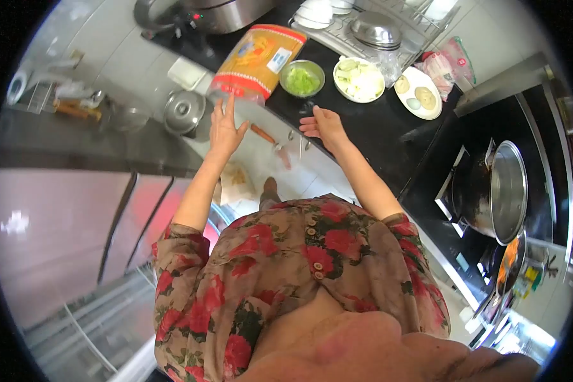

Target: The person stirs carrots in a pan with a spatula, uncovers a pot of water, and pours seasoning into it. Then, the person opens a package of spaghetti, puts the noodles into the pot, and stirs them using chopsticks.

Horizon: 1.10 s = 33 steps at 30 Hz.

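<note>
The left hand [225, 134], fingers spread, is by the packet [259, 57], contact unclear; right of the packet, the right hand [326, 127], fingers loosely open, is near the bowl [309, 65].

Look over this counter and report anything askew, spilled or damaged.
One thing stands out: the orange-and-red-labelled container with a clear plastic end looks slanted at the edge of the black countertop, that end seeming to overhang, near the left hand. Lens distortion may exaggerate this. I see no spill or damage.
</note>
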Motion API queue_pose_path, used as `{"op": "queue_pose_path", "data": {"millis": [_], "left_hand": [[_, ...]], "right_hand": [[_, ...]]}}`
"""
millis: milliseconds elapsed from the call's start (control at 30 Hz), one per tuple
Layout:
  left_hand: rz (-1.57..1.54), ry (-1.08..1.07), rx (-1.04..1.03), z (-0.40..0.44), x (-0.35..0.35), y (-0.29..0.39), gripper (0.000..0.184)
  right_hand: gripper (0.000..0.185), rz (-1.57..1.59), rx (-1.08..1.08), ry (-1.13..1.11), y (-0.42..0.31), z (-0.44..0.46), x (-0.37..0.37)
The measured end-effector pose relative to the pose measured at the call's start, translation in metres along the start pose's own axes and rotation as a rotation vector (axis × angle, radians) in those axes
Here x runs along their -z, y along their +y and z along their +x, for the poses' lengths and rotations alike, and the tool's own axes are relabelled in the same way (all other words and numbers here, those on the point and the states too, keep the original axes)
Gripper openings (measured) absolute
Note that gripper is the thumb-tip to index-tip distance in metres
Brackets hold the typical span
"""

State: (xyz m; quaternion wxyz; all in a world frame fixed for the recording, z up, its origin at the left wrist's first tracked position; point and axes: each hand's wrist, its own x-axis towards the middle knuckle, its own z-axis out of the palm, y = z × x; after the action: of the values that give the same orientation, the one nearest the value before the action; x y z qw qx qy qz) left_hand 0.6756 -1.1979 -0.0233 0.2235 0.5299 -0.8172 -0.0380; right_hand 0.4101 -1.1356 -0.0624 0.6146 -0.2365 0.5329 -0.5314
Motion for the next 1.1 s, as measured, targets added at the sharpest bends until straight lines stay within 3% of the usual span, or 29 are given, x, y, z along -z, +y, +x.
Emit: {"op": "queue_pose_path", "data": {"millis": [67,133,367,433,533,667,767,800,867,900,933,1000,1033,1067,1100], "left_hand": [[-0.028,-0.091,-0.052,0.027,0.001,-0.015,0.092],[0.15,-0.057,-0.221,0.052,-0.004,-0.036,0.092],[0.172,-0.183,-0.57,0.104,-0.023,-0.078,0.071],[0.176,-0.173,-0.677,0.107,-0.029,-0.089,0.068],[0.254,-0.184,-0.74,0.114,-0.033,-0.096,0.066],[0.371,-0.178,-0.763,0.123,-0.05,-0.105,0.063],[0.352,-0.228,-0.69,0.109,-0.029,-0.077,0.063],[0.355,-0.223,-0.713,0.096,-0.014,-0.056,0.063],[0.283,-0.285,-0.711,0.069,0.016,-0.015,0.062],[0.025,-0.321,-0.756,0.061,0.008,-0.011,0.059],[0.032,-0.323,-0.769,0.053,0.007,0.002,0.059],[-0.294,-0.414,-0.723,0.029,0.005,0.044,0.055],[-0.326,-0.387,-0.744,0.021,0.004,0.066,0.044],[-0.326,-0.386,-0.757,0.01,-0.001,0.087,0.044],[-0.566,-0.543,-0.573,-0.003,-0.009,0.107,0.038]], "right_hand": [[0.045,0.123,0.006,0.099,0.002,0.026,-0.025],[0.04,0.209,0.014,0.231,0.002,0.045,-0.044],[0.031,0.292,0.103,0.471,-0.012,0.09,-0.056],[0.046,0.301,0.187,0.41,-0.009,0.103,-0.044],[0.079,0.274,0.096,0.467,-0.013,0.095,-0.052],[0.046,0.027,0.07,0.238,0.006,0.047,-0.072],[0.038,-0.015,0.017,0.119,0.026,0.019,-0.08],[0.033,-0.293,0.133,0.134,0.025,0.007,-0.081],[0.029,-0.496,0.258,0.135,0.017,-0.023,-0.082],[0.029,-0.484,0.263,0.145,0.014,-0.037,-0.076],[0.029,-0.585,0.316,0.129,0.012,-0.05,-0.069],[0.029,-0.681,0.378,0.125,0.011,-0.08,-0.052],[0.029,-0.695,0.402,0.143,0.012,-0.098,-0.04],[0.029,-0.711,0.425,0.161,0.013,-0.116,-0.028],[0.029,-0.709,0.431,0.171,0.015,-0.135,-0.014]]}}
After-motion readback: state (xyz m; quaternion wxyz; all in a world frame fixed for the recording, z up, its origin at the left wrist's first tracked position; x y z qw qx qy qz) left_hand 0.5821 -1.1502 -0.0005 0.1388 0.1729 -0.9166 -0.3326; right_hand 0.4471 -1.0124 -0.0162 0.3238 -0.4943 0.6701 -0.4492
